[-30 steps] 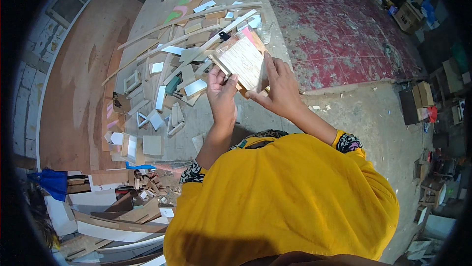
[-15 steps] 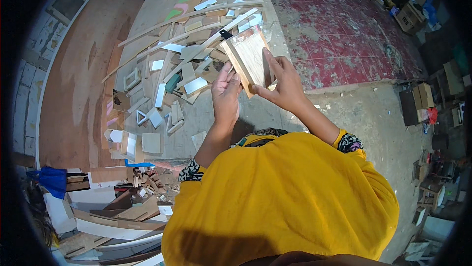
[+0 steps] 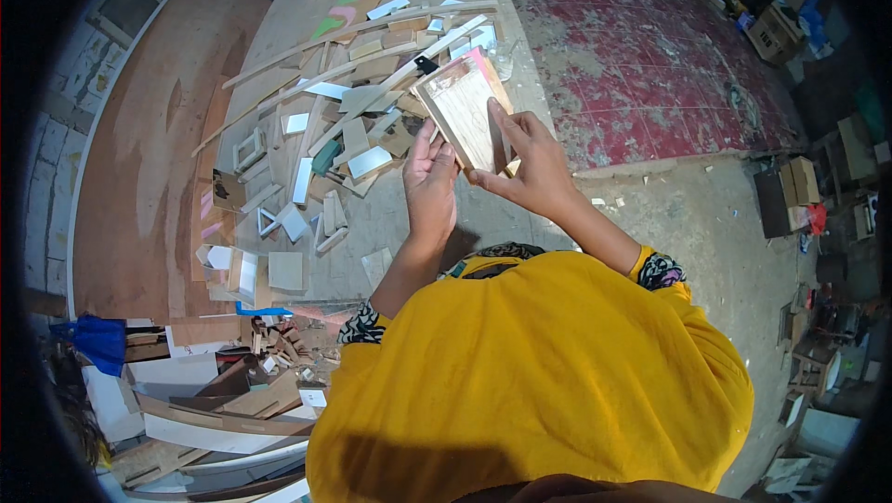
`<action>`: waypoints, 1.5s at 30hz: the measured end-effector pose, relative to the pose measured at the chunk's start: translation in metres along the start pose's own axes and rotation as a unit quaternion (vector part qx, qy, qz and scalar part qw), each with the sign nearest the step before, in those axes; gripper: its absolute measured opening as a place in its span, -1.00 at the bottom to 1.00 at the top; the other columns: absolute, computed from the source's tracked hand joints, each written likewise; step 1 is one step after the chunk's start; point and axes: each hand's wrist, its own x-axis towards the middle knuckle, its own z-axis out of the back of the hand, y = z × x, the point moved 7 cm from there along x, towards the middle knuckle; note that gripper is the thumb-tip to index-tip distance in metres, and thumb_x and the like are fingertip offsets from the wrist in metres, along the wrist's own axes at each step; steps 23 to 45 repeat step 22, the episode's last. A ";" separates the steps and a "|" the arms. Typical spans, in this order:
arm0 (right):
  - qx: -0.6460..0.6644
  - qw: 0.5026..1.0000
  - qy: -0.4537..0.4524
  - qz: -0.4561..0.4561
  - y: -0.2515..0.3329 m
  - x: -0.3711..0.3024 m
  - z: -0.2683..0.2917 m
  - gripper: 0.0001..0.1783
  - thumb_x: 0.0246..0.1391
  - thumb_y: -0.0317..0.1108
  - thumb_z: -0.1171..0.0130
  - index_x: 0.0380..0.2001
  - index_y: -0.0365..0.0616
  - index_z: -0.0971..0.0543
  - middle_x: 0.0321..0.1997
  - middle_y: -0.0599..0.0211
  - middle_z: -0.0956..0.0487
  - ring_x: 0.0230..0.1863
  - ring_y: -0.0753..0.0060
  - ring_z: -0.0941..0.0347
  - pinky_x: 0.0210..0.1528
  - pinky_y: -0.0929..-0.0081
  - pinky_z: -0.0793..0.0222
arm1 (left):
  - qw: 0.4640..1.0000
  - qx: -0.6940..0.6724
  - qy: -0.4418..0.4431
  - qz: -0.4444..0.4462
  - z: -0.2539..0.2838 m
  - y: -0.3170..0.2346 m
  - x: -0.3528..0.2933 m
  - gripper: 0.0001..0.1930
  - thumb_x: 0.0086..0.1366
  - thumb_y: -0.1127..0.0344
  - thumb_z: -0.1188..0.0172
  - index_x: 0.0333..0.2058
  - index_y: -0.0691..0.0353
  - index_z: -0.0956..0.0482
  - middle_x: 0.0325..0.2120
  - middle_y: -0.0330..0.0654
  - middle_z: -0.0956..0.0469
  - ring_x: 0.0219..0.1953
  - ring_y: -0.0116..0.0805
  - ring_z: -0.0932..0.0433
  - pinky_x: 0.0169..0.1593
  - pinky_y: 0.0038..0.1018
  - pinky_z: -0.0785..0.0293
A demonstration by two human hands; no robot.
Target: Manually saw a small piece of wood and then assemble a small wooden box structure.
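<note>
A shallow wooden box (image 3: 467, 115) with a pale grainy inside and raised edges is held up over the worktable, tilted, with a pink strip along its far edge. My right hand (image 3: 536, 167) grips its right side, thumb at the near corner and a finger stretched along the edge. At the lower left side, my left hand (image 3: 431, 195) supports it, its fingertips partly hidden by the box. Just past the box's far left corner is a small black piece (image 3: 426, 65).
Wood offcuts, long thin strips and white-faced blocks (image 3: 370, 162) lie heaped on the worktable (image 3: 353, 266). A green tool-like object (image 3: 325, 157) sits among them. A large brown board (image 3: 149, 150) stands at left. Scrap boards (image 3: 223, 429) are piled lower left; red flooring (image 3: 641, 66) is at right.
The box has turned and tilted slightly in my hands, so less of its left outer side shows. My left hand's fingers have shifted a little along its edge.
</note>
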 end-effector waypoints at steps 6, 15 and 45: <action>0.004 1.000 -0.001 0.002 0.002 -0.001 0.000 0.02 -0.38 0.02 -0.40 0.22 -0.10 -0.25 -0.23 0.01 -0.43 -0.31 0.11 -0.44 -0.31 0.35 -0.39 | 1.000 0.012 -0.003 -0.015 0.001 0.001 -0.002 -0.52 0.32 0.53 0.13 0.21 0.41 -0.06 0.07 -0.01 -0.34 0.06 -0.39 -0.37 0.11 -0.49 -0.29; -0.027 1.000 0.000 0.014 0.014 0.000 0.007 -0.01 -0.37 0.00 -0.40 0.20 -0.09 -0.28 -0.17 0.06 -0.42 -0.19 0.09 -0.40 -0.21 0.31 -0.37 | 0.999 0.014 0.007 -0.048 0.001 -0.002 -0.003 -0.52 0.27 0.50 -0.01 0.16 0.35 -0.15 0.01 -0.09 -0.38 0.05 -0.36 -0.39 0.11 -0.44 -0.31; -0.022 0.998 -0.018 0.065 0.011 0.001 0.015 -0.09 -0.29 0.02 -0.36 0.19 0.00 -0.29 -0.06 0.18 -0.40 -0.14 0.11 -0.37 -0.05 0.18 -0.27 | 0.997 -0.074 -0.037 -0.002 0.014 -0.004 0.003 -0.54 0.21 0.52 -0.09 0.09 0.39 -0.24 -0.02 -0.09 -0.42 0.00 -0.36 -0.42 0.09 -0.43 -0.34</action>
